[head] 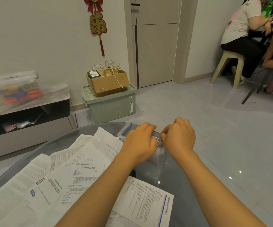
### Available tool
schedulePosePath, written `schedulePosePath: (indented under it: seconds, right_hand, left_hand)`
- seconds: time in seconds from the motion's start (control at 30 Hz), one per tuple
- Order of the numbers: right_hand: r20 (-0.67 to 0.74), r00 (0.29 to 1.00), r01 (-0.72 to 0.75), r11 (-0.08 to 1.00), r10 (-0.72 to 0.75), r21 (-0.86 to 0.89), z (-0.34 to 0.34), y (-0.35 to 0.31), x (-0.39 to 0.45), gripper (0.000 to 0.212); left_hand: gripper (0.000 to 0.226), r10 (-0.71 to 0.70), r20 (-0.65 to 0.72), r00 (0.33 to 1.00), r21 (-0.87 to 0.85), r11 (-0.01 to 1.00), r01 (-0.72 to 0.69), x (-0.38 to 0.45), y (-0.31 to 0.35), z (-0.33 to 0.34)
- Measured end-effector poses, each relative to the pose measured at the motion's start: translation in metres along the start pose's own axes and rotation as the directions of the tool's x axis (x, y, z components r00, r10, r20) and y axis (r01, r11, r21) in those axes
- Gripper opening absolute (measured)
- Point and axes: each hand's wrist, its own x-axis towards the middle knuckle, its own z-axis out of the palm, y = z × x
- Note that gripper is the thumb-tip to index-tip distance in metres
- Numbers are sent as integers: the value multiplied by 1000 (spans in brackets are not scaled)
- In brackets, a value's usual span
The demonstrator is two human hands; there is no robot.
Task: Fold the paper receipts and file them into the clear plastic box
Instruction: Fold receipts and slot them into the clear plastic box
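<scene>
Both hands, left and right, curl their fingers over folded receipts standing in the box on the tabletop. Best to part the stack gently, keeping edges level (unfolded sheets wait alongside).

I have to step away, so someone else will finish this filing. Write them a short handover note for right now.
Left hand and right hand: both over the clear box, fingers curled on the stack of folded papers standing in it.
Box sits on the glass table, right of the loose sheets.
Done: a batch of folded papers is already filed in the box.
Left: several unfolded sheets lie spread on the table, one near the front edge; fold and file them.
</scene>
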Motion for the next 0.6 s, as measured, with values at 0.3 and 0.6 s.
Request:
schedulePosePath:
  seconds: [0.3, 0.6]
  right_hand:
    - [149, 982, -167, 907, 117, 386, 4, 5, 1, 15]
    - [105, 992, -117, 852, 73, 511, -9, 7, -13, 16]
  left_hand:
    - [68, -3, 137, 991, 194, 981, -23, 7, -2, 4]
    - [64, -62, -17, 998, 30, 998, 63, -22, 12, -23]
